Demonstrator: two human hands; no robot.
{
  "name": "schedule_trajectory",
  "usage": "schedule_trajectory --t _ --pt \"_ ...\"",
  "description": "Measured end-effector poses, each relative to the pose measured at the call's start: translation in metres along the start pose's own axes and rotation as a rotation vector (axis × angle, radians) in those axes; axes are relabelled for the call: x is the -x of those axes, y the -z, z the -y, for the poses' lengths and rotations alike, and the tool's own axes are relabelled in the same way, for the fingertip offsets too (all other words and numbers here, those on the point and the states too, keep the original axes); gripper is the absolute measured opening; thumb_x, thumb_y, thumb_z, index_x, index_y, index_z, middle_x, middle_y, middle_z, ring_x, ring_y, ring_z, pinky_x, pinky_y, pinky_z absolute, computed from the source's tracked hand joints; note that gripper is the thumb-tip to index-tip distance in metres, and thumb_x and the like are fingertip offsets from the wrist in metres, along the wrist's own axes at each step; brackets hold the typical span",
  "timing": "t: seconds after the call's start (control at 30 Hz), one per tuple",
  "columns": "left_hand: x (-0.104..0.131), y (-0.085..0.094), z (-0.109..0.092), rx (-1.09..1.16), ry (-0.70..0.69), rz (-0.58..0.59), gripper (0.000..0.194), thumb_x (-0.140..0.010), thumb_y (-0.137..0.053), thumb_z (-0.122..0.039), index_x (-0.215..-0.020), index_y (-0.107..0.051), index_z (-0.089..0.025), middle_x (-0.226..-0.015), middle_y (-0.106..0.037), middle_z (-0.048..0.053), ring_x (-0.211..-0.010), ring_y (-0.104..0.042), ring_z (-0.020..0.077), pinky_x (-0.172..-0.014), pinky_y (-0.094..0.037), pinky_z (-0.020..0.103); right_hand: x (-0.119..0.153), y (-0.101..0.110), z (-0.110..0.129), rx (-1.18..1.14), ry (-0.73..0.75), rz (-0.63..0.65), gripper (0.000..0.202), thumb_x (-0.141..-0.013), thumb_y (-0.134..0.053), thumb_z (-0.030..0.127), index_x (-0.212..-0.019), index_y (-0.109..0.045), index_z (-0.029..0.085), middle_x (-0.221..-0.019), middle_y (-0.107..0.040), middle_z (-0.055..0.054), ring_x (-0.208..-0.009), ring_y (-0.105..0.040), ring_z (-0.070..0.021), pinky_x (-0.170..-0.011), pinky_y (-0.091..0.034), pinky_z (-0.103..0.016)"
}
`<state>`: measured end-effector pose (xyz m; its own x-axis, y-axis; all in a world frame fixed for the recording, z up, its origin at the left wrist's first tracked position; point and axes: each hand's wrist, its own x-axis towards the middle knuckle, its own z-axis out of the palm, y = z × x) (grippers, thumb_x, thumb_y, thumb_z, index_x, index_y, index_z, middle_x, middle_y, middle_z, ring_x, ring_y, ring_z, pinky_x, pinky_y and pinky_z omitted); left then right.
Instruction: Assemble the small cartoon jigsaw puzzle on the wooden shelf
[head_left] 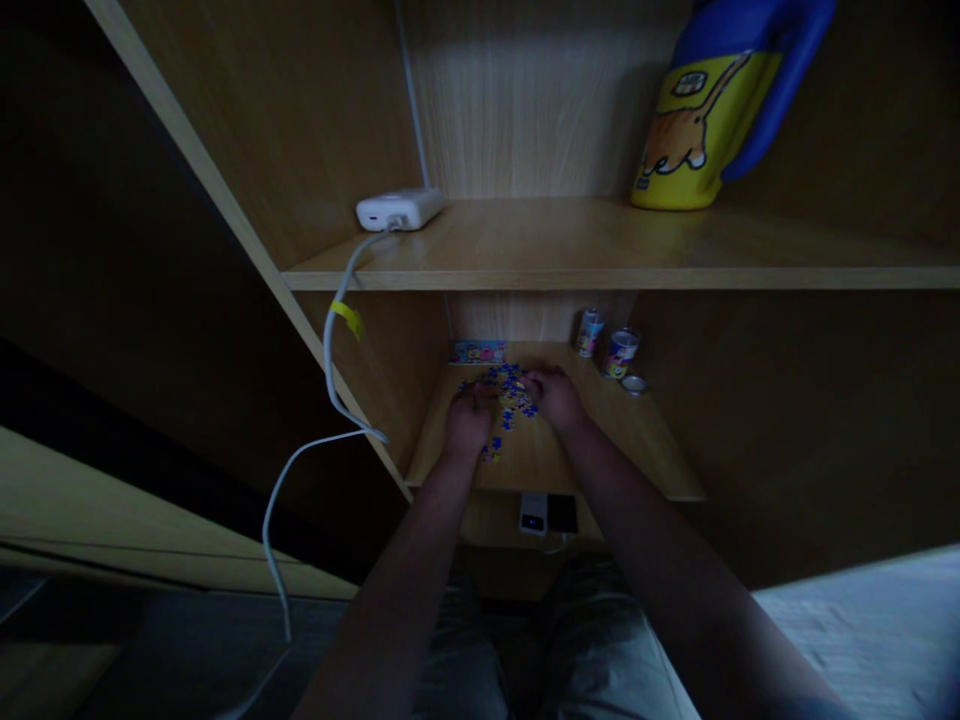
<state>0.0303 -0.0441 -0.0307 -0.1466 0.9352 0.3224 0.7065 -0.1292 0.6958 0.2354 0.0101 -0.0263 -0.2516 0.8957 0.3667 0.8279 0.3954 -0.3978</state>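
Observation:
Small blue and yellow jigsaw puzzle pieces [510, 392] lie in a loose heap on the lower shelf board. A few more puzzle pieces [492, 450] are scattered nearer the front edge. My left hand [470, 418] rests at the heap's left side, its fingers apart and touching the pieces. On the heap's right, my right hand [556, 396] has its fingertips pinched together at the pieces, apparently on one piece; dim light hides its details. Behind the heap, a colourful picture strip [478, 352] leans near the back wall.
Two printed cans [621, 352] and a round metal lid [634, 385] stand at the back right. Above, the upper shelf edge [525, 279] overhangs, carrying a white power adapter [397, 210] with a dangling cable [330, 350] and a yellow-blue jug [686, 130]. A small white device [533, 512] sits below.

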Motion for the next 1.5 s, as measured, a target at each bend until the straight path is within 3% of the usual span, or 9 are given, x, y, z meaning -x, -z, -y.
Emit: schedule_trajectory --t 0.17,0.43,0.57,0.83,0.9,0.97,1.07,1.3,1.5 --pt "0.0 -0.001 -0.001 0.006 0.018 0.012 0.052 -0.12 -0.034 -0.036 -0.119 -0.083 -0.02 -0.127 -0.084 0.014 -0.124 -0.078 0.0299 -0.118 -0.057 0.045 0.003 0.013 -0.017 0.012 -0.256 -0.094 0.041 -0.115 -0.049 0.033 -0.12 -0.086 0.015 -0.12 -0.085 -0.015 -0.108 -0.078 -0.0266 -0.099 -0.054 -0.033" --pt "0.003 -0.003 -0.004 -0.036 -0.222 0.125 0.041 -0.117 -0.04 -0.029 -0.129 -0.079 -0.022 -0.142 -0.079 0.01 -0.14 -0.069 0.0244 -0.129 -0.049 0.043 0.008 0.018 -0.027 0.184 -0.516 -0.012 0.037 -0.109 -0.062 0.036 -0.125 -0.086 0.013 -0.127 -0.081 -0.027 -0.12 -0.076 -0.0388 -0.098 -0.059 -0.045" --pt "0.005 -0.004 -0.008 0.032 -0.321 0.155 0.035 -0.115 -0.045 -0.025 -0.128 -0.078 -0.022 -0.142 -0.078 0.01 -0.142 -0.067 0.0242 -0.131 -0.048 0.044 0.009 0.016 -0.024 0.257 -0.494 -0.018 0.035 -0.109 -0.057 0.027 -0.127 -0.083 0.011 -0.133 -0.077 -0.028 -0.124 -0.073 -0.0388 -0.097 -0.059 -0.043" --pt "0.02 0.025 -0.001 0.118 -0.152 -0.073 0.04 -0.117 -0.039 -0.03 -0.137 -0.072 -0.019 -0.14 -0.078 0.014 -0.135 -0.072 0.028 -0.123 -0.055 0.048 0.011 0.014 -0.016 0.24 -0.462 -0.064 0.036 -0.111 -0.05 0.021 -0.132 -0.077 0.009 -0.132 -0.077 -0.021 -0.125 -0.07 -0.0286 -0.107 -0.053 -0.034" --pt "0.038 0.033 0.003 -0.023 -0.228 0.009 0.048 -0.117 -0.042 -0.041 -0.152 -0.064 -0.017 -0.158 -0.068 0.017 -0.151 -0.062 0.031 -0.132 -0.046 0.052 0.011 0.011 -0.016 0.225 -0.486 -0.08 0.04 -0.114 -0.044 0.024 -0.133 -0.076 0.008 -0.13 -0.077 -0.021 -0.123 -0.072 -0.0293 -0.106 -0.053 -0.036" --pt "0.059 0.036 0.005 -0.206 -0.288 0.154 0.068 -0.114 -0.049 -0.056 -0.168 -0.05 -0.014 -0.179 -0.045 0.02 -0.169 -0.039 0.0371 -0.14 -0.03 0.059 0.009 0.007 -0.018 0.212 -0.488 -0.088 0.046 -0.117 -0.038 0.027 -0.138 -0.075 0.008 -0.134 -0.076 -0.022 -0.125 -0.071 -0.0297 -0.108 -0.053 -0.037" --pt "0.075 0.031 -0.001 -0.426 -0.256 0.328 0.09 -0.112 -0.046 -0.071 -0.181 -0.027 -0.018 -0.189 -0.019 0.019 -0.177 -0.013 0.0395 -0.143 -0.012 0.066 0.008 0.001 -0.018 0.181 -0.425 -0.069 0.054 -0.119 -0.031 0.031 -0.151 -0.068 0.009 -0.148 -0.072 -0.021 -0.139 -0.066 -0.0293 -0.119 -0.047 -0.037" --pt "0.032 0.001 -0.028 -0.573 -0.103 0.446 0.097 -0.11 -0.033 -0.08 -0.183 -0.023 -0.017 -0.19 -0.005 0.017 -0.178 0.001 0.04 -0.142 -0.001 0.066 0.02 -0.008 0.0 0.143 -0.327 0.152 0.073 -0.12 -0.017 0.055 -0.182 -0.029 0.018 -0.188 -0.027 -0.015 -0.174 -0.025 -0.0288 -0.14 -0.018 -0.055" --pt "-0.003 -0.014 -0.03 -0.568 -0.117 0.428 0.085 -0.115 -0.026 -0.065 -0.183 -0.023 -0.014 -0.191 -0.005 0.018 -0.178 -0.002 0.0384 -0.143 -0.003 0.065 0.024 -0.008 0.009 0.146 -0.274 0.241 0.08 -0.118 -0.011 0.06 -0.184 -0.021 0.015 -0.191 -0.017 -0.014 -0.177 -0.015 -0.0301 -0.141 -0.012 -0.058"
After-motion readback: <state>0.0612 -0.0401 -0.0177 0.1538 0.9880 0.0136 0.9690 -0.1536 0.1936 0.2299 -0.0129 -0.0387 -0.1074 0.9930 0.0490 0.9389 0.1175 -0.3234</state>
